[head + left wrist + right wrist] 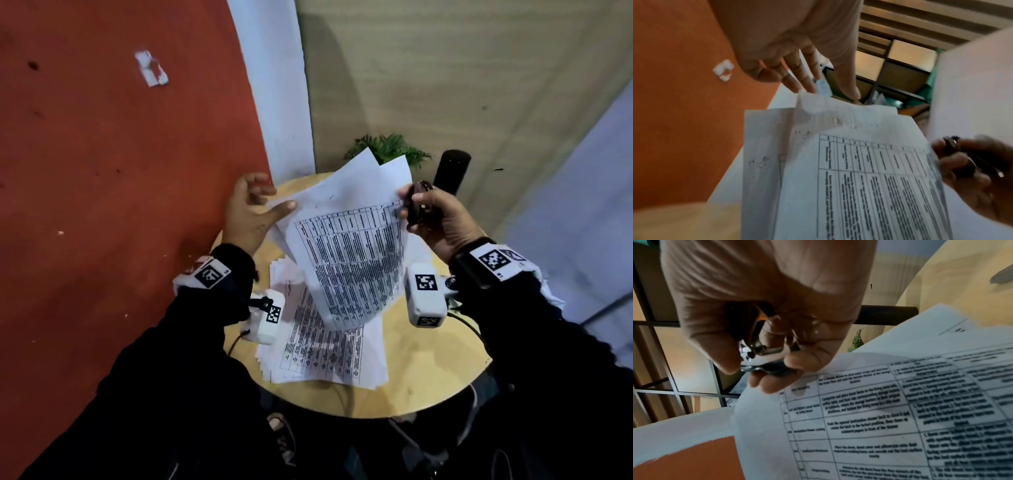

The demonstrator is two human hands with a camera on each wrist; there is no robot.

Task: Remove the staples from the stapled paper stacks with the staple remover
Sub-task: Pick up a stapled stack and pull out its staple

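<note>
Right hand (435, 219) grips staple remover (760, 353) at raised paper stack (346, 253) corner; left hand (251, 214) loose, fingers spread, touching sheets. Next, probably: bite staple.

The staple remover (760, 352) is mostly hidden inside the right hand (764, 308).

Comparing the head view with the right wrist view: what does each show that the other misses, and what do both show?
Only the head view shows the left hand touching the lifted sheets' far corner, the second printed stack lying on the round wooden table, and both wrist cameras. Only the right wrist view shows the chrome metal staple remover gripped in the right hand's curled fingers. Both show the raised white printed paper stack, the black cylinder and the green plant.
</note>
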